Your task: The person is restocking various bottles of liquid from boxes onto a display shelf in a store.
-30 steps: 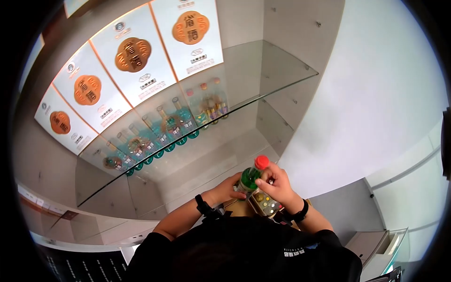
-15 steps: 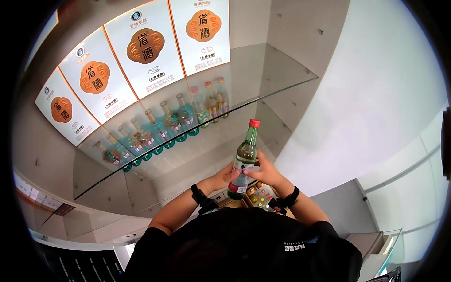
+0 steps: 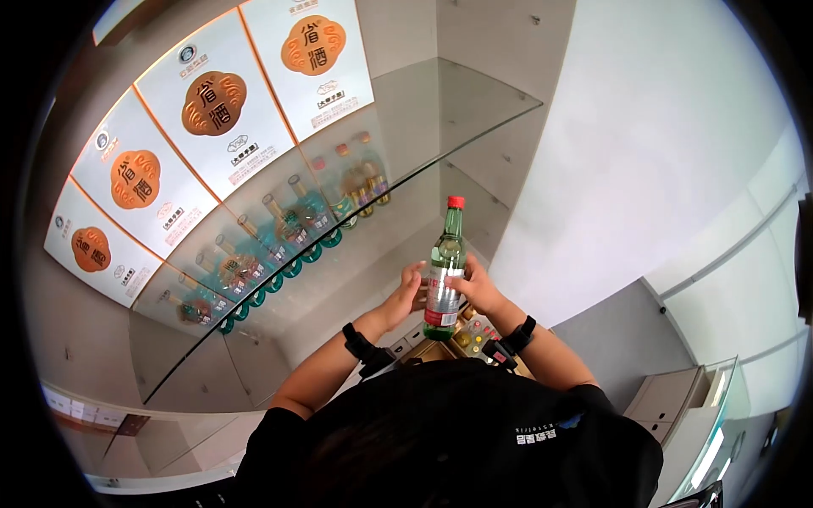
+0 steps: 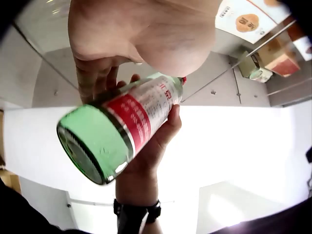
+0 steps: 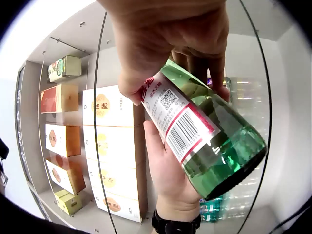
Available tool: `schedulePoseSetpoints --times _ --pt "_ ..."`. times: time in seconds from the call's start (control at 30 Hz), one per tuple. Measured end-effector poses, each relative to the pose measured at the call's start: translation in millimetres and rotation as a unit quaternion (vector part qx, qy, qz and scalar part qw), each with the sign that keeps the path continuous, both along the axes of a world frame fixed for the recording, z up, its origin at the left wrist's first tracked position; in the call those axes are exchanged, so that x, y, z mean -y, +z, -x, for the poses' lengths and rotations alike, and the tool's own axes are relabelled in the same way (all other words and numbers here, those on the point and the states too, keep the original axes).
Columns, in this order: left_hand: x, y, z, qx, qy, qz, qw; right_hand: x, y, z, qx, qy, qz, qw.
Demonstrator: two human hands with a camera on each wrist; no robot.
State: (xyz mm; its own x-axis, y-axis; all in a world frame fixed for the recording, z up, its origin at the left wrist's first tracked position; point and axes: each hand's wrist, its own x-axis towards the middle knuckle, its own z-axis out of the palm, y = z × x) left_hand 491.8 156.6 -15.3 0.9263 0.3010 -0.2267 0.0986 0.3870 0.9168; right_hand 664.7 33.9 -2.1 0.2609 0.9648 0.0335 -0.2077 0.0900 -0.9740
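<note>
A green glass bottle (image 3: 444, 292) with a red cap and a white and red label stands nearly upright between the two hands, in front of the chest. My right hand (image 3: 483, 289) grips it around the label, thumb across the front and fingers behind. My left hand (image 3: 405, 298) is at the bottle's left side, palm toward it and fingers loosely extended. In the right wrist view the label's barcode (image 5: 185, 129) faces the camera, and the left palm (image 5: 168, 168) lies close beside the bottle. The left wrist view shows the bottle's base (image 4: 80, 151) up close.
A glass shelf (image 3: 474, 106) crosses ahead, with white and orange boxes (image 3: 214, 102) along it. Several teal bottles (image 3: 288, 224) and some red-capped ones show beneath the glass. Below the hands, a box of small capped bottles (image 3: 474, 337) is partly hidden by the body.
The bottle has come up from low and tilted to nearly upright, its label showing. The left hand, earlier on the bottle, has loosened beside it; the right hand keeps its grip.
</note>
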Motion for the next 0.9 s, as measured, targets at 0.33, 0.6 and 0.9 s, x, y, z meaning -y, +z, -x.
schedulePoseSetpoints --times 0.33,0.6,0.9 --pt "-29 60 -68 0.007 -0.101 -0.173 0.980 13 -10 -7 -0.003 -0.009 0.008 1.000" --pt "-26 73 -83 0.071 -0.116 -0.283 0.949 17 -7 -13 0.022 -0.011 -0.030 0.999" --pt "-19 58 -77 0.123 -0.121 -0.288 0.942 32 -18 -17 0.051 0.054 -0.028 0.997"
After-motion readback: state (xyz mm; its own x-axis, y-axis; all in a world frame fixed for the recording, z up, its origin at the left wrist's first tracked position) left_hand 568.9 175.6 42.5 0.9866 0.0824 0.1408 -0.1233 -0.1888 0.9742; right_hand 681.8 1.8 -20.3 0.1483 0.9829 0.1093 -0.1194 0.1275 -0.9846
